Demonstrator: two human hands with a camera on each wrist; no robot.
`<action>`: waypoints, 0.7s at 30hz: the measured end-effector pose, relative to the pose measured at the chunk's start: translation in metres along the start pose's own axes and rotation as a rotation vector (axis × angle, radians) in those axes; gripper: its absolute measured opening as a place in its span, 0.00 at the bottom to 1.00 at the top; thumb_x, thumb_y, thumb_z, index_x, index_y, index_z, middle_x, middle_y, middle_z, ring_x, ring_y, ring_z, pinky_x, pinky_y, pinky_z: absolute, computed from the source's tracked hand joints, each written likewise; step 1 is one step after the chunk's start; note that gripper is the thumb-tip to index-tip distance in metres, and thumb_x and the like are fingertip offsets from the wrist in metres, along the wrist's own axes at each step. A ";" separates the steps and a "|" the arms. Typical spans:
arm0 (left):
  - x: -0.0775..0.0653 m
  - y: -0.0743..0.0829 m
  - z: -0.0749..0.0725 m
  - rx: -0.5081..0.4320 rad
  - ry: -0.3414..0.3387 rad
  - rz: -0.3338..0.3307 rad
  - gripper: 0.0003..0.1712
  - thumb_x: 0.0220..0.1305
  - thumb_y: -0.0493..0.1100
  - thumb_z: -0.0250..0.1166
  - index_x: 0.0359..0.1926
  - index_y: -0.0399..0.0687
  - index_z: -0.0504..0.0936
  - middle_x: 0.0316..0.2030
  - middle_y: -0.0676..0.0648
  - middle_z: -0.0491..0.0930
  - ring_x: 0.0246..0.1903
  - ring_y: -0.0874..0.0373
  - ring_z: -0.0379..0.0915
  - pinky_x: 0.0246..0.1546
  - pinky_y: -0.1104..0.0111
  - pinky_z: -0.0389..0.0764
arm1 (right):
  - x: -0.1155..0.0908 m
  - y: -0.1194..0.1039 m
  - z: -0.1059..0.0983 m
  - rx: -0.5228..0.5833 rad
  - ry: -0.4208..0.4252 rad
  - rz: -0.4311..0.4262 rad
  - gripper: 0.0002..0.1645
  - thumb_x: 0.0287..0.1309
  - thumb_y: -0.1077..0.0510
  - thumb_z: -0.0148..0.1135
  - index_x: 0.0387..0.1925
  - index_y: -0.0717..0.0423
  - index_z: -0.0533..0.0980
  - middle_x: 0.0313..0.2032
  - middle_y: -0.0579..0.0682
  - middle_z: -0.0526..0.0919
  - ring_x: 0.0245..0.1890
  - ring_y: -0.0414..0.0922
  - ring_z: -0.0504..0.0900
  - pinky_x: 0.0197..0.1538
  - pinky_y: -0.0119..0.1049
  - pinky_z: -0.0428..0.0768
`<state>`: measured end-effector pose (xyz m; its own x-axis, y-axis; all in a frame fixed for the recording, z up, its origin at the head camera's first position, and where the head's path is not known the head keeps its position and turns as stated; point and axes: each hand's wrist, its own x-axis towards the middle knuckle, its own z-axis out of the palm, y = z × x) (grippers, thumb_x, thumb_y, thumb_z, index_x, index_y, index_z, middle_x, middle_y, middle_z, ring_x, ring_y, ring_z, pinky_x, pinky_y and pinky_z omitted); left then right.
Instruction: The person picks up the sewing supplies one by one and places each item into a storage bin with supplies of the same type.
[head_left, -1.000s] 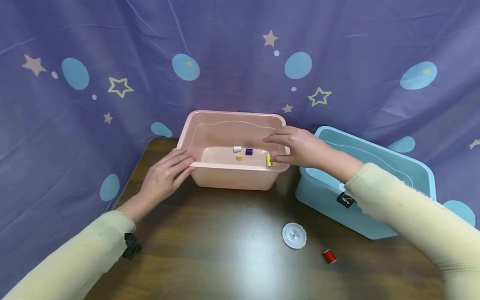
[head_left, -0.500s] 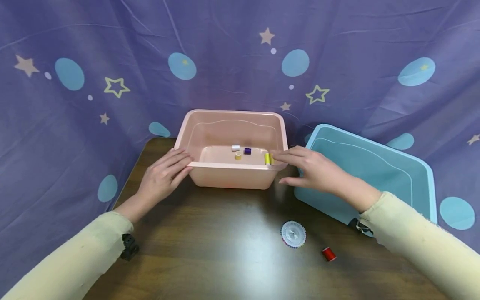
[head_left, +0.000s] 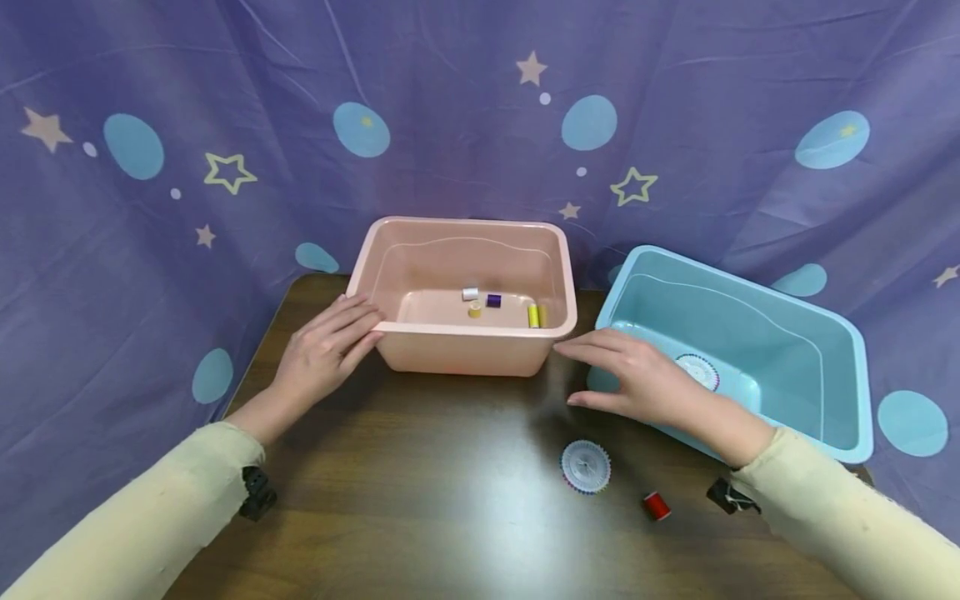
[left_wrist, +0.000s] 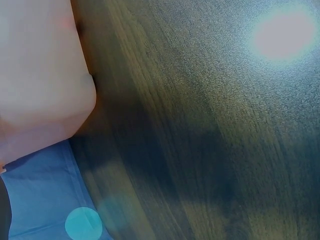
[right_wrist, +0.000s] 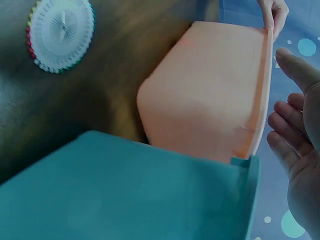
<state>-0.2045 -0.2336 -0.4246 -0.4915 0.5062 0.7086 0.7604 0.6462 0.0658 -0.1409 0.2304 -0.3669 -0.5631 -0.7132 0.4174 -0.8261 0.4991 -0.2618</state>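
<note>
In the head view my left hand (head_left: 324, 343) holds the front left corner of a pink plastic bin (head_left: 465, 352), fingers over the rim and thumb against the outside wall. Inside lie a white thread spool (head_left: 470, 293), a purple one (head_left: 493, 301), a pale yellow one (head_left: 475, 310) and two yellow ones (head_left: 533, 316) side by side at the right. My right hand (head_left: 637, 375) hovers with nothing in it, fingers extended and thumb apart, between the pink bin and a blue bin (head_left: 750, 275). A pin wheel (head_left: 586, 467) and a red thread spool (head_left: 656, 506) lie on the table nearby.
Another pin wheel (head_left: 697, 372) lies in the blue bin, partly hidden by my right hand. The wooden table (head_left: 420, 483) ends at the left beside a purple curtain (head_left: 465, 125) with stars and dots. The curtain hangs close behind both bins.
My right hand has drawn back out of the pink bin toward the lower right, leaving the yellow spools in the bin. My left hand stays at the rim.
</note>
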 end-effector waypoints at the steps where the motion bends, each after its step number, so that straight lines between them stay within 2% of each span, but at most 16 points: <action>1: 0.000 0.000 0.000 0.000 -0.002 -0.002 0.25 0.82 0.55 0.60 0.55 0.38 0.90 0.54 0.38 0.89 0.61 0.37 0.82 0.80 0.60 0.64 | -0.002 -0.001 0.002 0.008 -0.002 -0.003 0.38 0.60 0.45 0.81 0.67 0.55 0.81 0.59 0.51 0.87 0.58 0.50 0.85 0.58 0.51 0.86; 5: 0.001 0.000 -0.001 -0.001 -0.011 -0.008 0.24 0.81 0.54 0.61 0.56 0.38 0.89 0.55 0.37 0.88 0.61 0.37 0.82 0.81 0.60 0.64 | -0.011 -0.003 0.009 0.030 -0.019 -0.006 0.37 0.61 0.43 0.80 0.66 0.55 0.81 0.60 0.50 0.86 0.60 0.49 0.84 0.60 0.51 0.86; 10: 0.000 -0.001 -0.001 -0.004 -0.012 -0.011 0.22 0.80 0.52 0.64 0.56 0.38 0.89 0.55 0.37 0.88 0.62 0.37 0.82 0.81 0.60 0.63 | -0.023 -0.005 0.018 0.043 -0.048 0.020 0.39 0.58 0.44 0.82 0.67 0.54 0.81 0.61 0.49 0.86 0.61 0.47 0.84 0.60 0.48 0.86; 15: 0.000 -0.002 0.001 -0.002 -0.008 -0.015 0.25 0.82 0.55 0.60 0.56 0.39 0.90 0.55 0.37 0.88 0.61 0.37 0.82 0.81 0.60 0.64 | -0.036 -0.007 0.025 0.064 -0.061 0.046 0.41 0.55 0.45 0.84 0.68 0.53 0.80 0.62 0.48 0.85 0.60 0.47 0.84 0.58 0.46 0.87; 21: 0.000 -0.002 0.001 -0.008 -0.008 -0.015 0.28 0.83 0.57 0.58 0.55 0.37 0.90 0.54 0.37 0.88 0.61 0.37 0.82 0.81 0.61 0.63 | -0.050 -0.011 0.029 0.077 -0.087 0.096 0.43 0.52 0.46 0.86 0.68 0.52 0.80 0.63 0.47 0.85 0.61 0.47 0.84 0.58 0.48 0.88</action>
<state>-0.2064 -0.2341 -0.4251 -0.5060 0.5011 0.7020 0.7563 0.6491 0.0818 -0.1043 0.2465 -0.4104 -0.6364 -0.7056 0.3117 -0.7659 0.5301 -0.3639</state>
